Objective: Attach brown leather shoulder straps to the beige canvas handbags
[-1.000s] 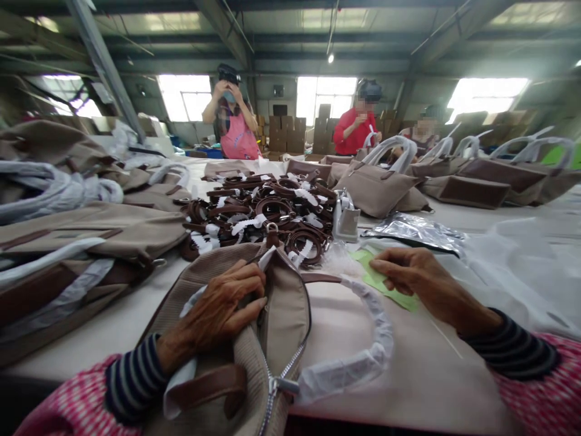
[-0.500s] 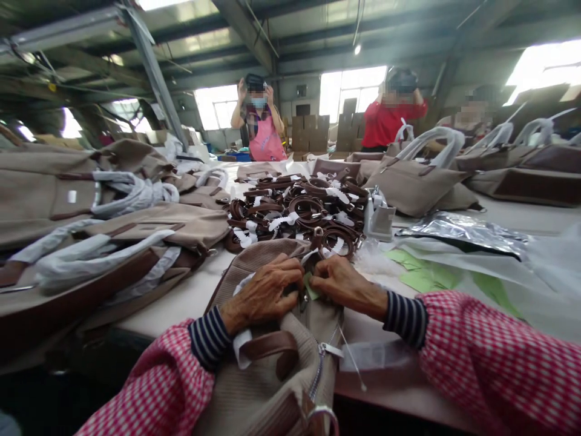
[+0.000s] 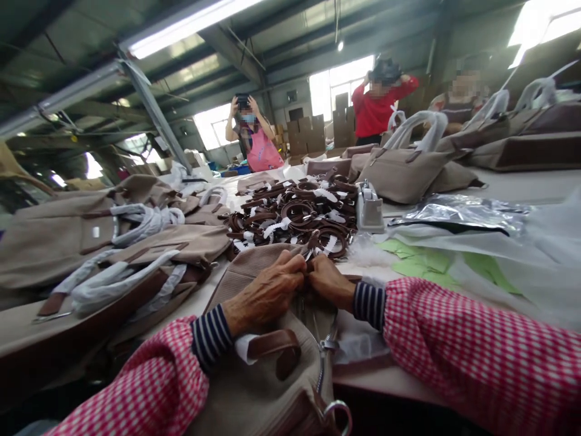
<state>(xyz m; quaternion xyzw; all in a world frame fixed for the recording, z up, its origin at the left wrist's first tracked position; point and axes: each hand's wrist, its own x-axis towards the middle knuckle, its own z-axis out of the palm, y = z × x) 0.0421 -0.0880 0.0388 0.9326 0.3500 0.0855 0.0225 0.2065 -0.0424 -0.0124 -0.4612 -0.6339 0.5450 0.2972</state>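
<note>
A taupe ribbed bag (image 3: 254,393) lies in front of me, with a brown handle (image 3: 270,350) partly wrapped in white and an open zipper (image 3: 322,363) along its right side. My left hand (image 3: 267,290) is closed at the far end of the bag, near the zipper's top. Against it, my right hand (image 3: 331,280) is also closed, its fingertips meeting the left ones. What the fingers pinch is hidden between them. Just beyond the hands is a pile of coiled brown straps (image 3: 295,212) with white wrapping.
Taupe bags with white-wrapped handles (image 3: 136,284) lie left, and more bags (image 3: 403,169) stand back right. Green paper pieces (image 3: 422,260), silver film (image 3: 463,212) and a grey holder (image 3: 370,209) are to the right. Three people stand across the table.
My right hand has moved left and closer to my left hand. The green piece seen between the hands is now hidden. The camera view has tilted.
</note>
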